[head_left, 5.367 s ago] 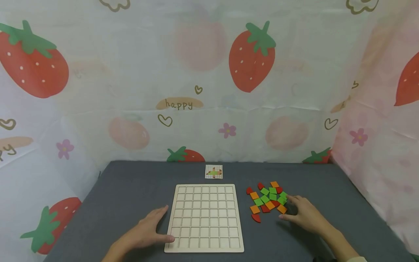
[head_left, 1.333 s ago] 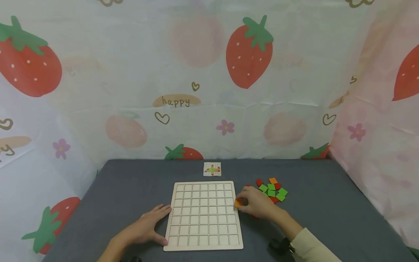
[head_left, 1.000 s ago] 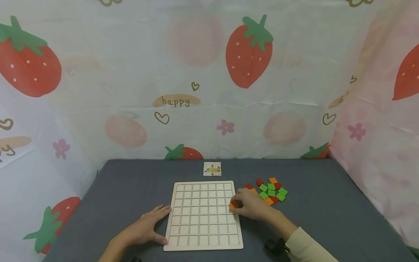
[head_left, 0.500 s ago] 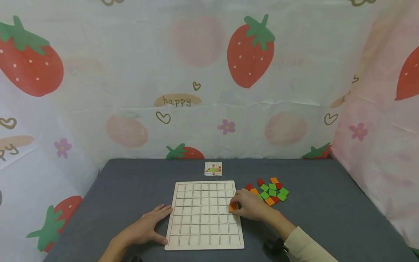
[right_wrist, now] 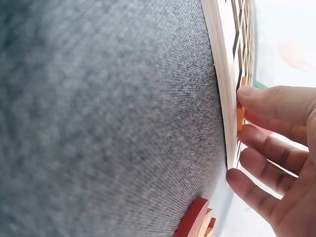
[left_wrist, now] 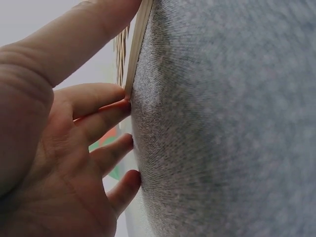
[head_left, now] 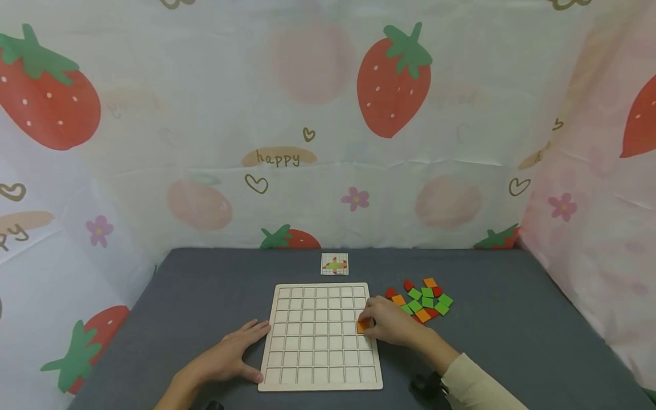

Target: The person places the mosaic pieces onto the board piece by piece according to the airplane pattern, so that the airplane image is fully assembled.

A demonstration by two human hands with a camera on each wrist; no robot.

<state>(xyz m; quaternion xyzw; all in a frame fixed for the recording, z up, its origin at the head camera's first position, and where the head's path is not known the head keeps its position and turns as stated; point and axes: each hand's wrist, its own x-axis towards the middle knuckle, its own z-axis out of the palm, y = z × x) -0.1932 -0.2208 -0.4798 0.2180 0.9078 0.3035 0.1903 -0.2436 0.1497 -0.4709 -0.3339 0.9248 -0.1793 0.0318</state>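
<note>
A pale wooden board point(head_left: 320, 343) with a grid of square recesses lies on the dark grey tabletop. My right hand point(head_left: 390, 322) pinches an orange square tile point(head_left: 363, 326) between thumb and fingers at a cell on the board's right column. In the right wrist view the orange tile point(right_wrist: 240, 117) sits right at the grid, the thumb point(right_wrist: 254, 98) on its near side. My left hand point(head_left: 225, 354) rests at the board's left edge, fingers spread straight. The left wrist view has its thumb and fingertips point(left_wrist: 116, 92) touching the board's side.
Loose green tiles point(head_left: 427, 302), several orange squares and red curved pieces point(head_left: 408, 285) lie right of the board, partly behind my right hand. A small card point(head_left: 335, 264) with a coloured grid picture lies beyond the board. A strawberry-print cloth point(head_left: 307, 188) hangs behind the table.
My right hand has gone from the loose pieces to the board's right column, bringing an orange tile. Lately it barely moves. My left hand has closed up against the board's left edge.
</note>
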